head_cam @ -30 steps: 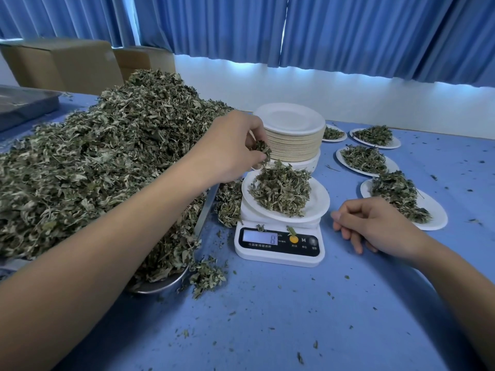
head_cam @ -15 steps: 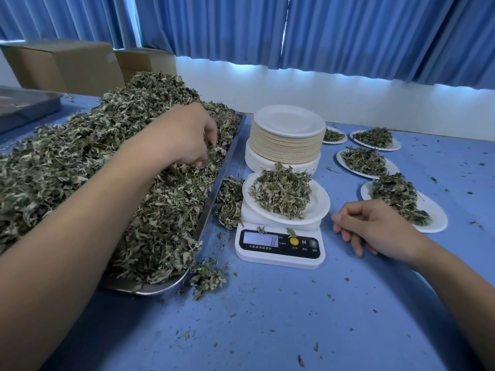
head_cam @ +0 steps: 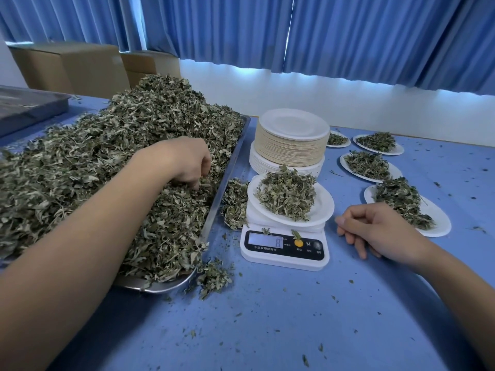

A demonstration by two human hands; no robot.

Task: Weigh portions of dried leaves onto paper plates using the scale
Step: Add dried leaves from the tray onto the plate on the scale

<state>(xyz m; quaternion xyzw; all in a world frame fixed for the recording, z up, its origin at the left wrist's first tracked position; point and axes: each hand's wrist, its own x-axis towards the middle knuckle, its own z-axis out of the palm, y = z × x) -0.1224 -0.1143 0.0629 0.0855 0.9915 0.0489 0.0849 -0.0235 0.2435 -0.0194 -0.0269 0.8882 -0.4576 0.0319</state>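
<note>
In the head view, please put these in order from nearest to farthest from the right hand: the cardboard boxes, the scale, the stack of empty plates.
1. Scale: just to the left of the right hand.
2. Stack of empty plates: behind the scale, further back on the table.
3. Cardboard boxes: far left, at the back.

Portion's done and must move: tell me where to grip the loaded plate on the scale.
Take the plate by its bare right rim, coming from the right with the right hand beside it. The leaves heap toward the left, and that rim overhangs the scale.
</note>
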